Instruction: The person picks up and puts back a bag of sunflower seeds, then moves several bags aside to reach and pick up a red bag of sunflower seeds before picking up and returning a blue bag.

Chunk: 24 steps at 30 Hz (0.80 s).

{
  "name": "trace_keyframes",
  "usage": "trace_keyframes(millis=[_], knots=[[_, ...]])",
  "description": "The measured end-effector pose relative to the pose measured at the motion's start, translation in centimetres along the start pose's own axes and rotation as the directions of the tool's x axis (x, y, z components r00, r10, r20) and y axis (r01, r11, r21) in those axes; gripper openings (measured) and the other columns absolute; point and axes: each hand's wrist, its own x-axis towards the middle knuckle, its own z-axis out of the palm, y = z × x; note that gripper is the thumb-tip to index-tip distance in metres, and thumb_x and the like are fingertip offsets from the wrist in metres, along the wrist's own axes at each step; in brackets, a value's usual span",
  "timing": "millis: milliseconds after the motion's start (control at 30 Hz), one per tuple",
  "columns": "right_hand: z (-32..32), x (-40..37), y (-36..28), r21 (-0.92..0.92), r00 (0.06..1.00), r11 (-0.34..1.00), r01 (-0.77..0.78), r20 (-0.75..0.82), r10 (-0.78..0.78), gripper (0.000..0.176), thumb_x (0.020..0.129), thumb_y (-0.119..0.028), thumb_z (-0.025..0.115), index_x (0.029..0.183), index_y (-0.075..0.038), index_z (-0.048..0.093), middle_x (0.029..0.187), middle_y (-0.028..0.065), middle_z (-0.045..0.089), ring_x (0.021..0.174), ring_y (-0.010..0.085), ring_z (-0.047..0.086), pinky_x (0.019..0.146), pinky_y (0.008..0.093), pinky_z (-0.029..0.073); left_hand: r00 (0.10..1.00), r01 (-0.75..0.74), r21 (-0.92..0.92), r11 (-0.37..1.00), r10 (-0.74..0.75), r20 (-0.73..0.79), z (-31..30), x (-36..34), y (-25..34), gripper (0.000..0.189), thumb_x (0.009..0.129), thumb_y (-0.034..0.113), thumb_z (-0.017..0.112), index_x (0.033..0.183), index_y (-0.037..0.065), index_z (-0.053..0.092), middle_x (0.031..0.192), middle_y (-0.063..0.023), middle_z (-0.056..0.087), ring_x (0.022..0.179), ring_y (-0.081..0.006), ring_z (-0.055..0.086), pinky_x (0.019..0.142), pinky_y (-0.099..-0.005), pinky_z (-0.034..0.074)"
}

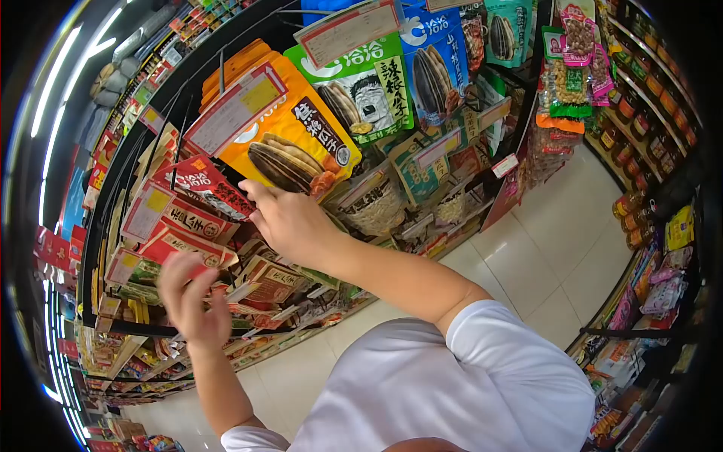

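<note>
My right hand (290, 224) reaches across to the rack, its fingers closed at the edge of a small red bag of sunflower seeds (202, 183). Just above that hand hangs a large orange bag of sunflower seeds (290, 154). Lower left, my left hand (197, 301) is raised with fingers apart and partly curled, slightly blurred, holding nothing. It is nearest to a red-and-tan packet (181, 245). Green (361, 90) and blue (433, 64) seed bags hang beside the orange one.
Price tags (237, 109) stick out on hooks before the bags. Clear packs of pale seeds (373, 207) hang lower on the rack. Across the tiled aisle (557, 226), shelves hold several jars (640, 120). Colourful small packs (568, 75) hang at the rack's end.
</note>
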Motion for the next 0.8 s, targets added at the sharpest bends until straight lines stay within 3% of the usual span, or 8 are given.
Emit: trace_keyframes(millis=[100,200,333,433,567,633,700,800], knots=[[-1.0,-0.7,-0.4,0.003,1.0,1.0,0.027,0.013,-0.027,0.046,0.095,-0.011,0.065,0.137,0.001,0.052,0.113,0.0248,0.071,0.093,0.0431,0.071,0.08,0.05,0.058,0.958,0.228,-0.149,0.962,-0.194,0.213,2.7,-0.9,1.8,0.036,0.083,0.003,0.07,0.119,0.0,0.067,0.133,-0.0205,0.061,0.124,-0.0409,0.058,0.107,-0.0518,0.046],[-2.5,-2.2,-0.9,0.063,0.99,0.988,0.143,-0.031,-0.141,0.042,0.093,-0.01,0.069,0.132,-0.001,0.055,0.114,0.0188,0.071,0.095,0.0394,0.071,0.081,0.0462,0.059,0.913,0.366,-0.183,0.913,-0.313,0.262,5.2,-1.7,1.9,0.051,0.079,-0.001,0.069,0.13,0.001,0.062,0.148,-0.0228,0.051,0.137,-0.044,0.049,0.115,-0.0513,0.039],[-4.8,-4.9,-0.9,0.183,0.978,0.968,0.173,0.084,-0.191,0.034,0.094,-0.012,0.07,0.126,-0.004,0.061,0.11,0.0149,0.072,0.093,0.0339,0.072,0.08,0.0422,0.059,0.872,0.465,-0.199,0.863,-0.408,0.271,6.5,-2.0,2.5,0.051,0.08,-0.002,0.067,0.13,0.001,0.062,0.148,-0.023,0.051,0.138,-0.0433,0.048,0.116,-0.0509,0.038],[-6.4,-7.6,0.6,0.215,0.942,0.942,0.256,0.166,-0.293,0.029,0.094,-0.017,0.069,0.119,-0.004,0.063,0.11,0.0159,0.071,0.095,0.0374,0.071,0.078,0.0457,0.058,0.904,0.418,-0.222,0.881,-0.382,0.19,7.0,-2.9,3.6,0.044,0.081,-0.001,0.066,0.124,0.001,0.064,0.14,-0.0225,0.056,0.13,-0.0406,0.054,0.111,-0.0489,0.043],[-9.3,-12.3,2.9,0.24,0.894,0.954,0.18,0.366,-0.261,0.026,0.095,-0.019,0.069,0.117,-0.006,0.066,0.107,0.0144,0.072,0.093,0.0361,0.071,0.076,0.0451,0.058,0.88,0.467,-0.478,0.744,-0.443,0.17,8.1,-6.0,7.5,0.021,0.087,0.001,0.066,0.107,0.001,0.07,0.102,-0.017,0.07,0.094,-0.034,0.066,0.084,-0.0428,0.053],[-10.2,-15.3,5.0,0.2,0.851,0.98,-0.001,0.515,-0.104,0.025,0.095,-0.021,0.068,0.117,-0.008,0.066,0.104,0.0132,0.072,0.093,0.0355,0.071,0.076,0.0453,0.058,0.839,0.541,-0.539,0.646,-0.459,0.291,9.3,-7.6,10.3,0.014,0.09,0.002,0.066,0.103,0.002,0.072,0.089,-0.0126,0.071,0.084,-0.0297,0.068,0.077,-0.0392,0.054],[-10.5,-19.3,7.9,0.101,0.846,0.986,-0.129,0.53,0.057,0.026,0.097,-0.024,0.066,0.117,-0.008,0.067,0.105,0.0132,0.073,0.094,0.0358,0.071,0.079,0.0459,0.057,0.734,0.678,-0.559,0.477,-0.467,0.493,11.5,-9.3,13.8,0.012,0.092,0.003,0.065,0.099,0.003,0.074,0.085,-0.01,0.071,0.078,-0.0248,0.068,0.074,-0.0347,0.055],[-12.1,-25.4,11.5,-0.138,0.725,0.938,-0.318,0.603,0.334,0.027,0.098,-0.026,0.062,0.117,-0.007,0.068,0.11,0.0144,0.073,0.1,0.0361,0.07,0.087,0.046,0.056,0.715,0.698,-0.587,0.41,-0.364,0.597,14.2,-11.6,17.5,0.013,0.095,0.005,0.064,0.102,0.002,0.075,0.088,-0.0113,0.072,0.077,-0.0229,0.068,0.072,-0.0323,0.054]])
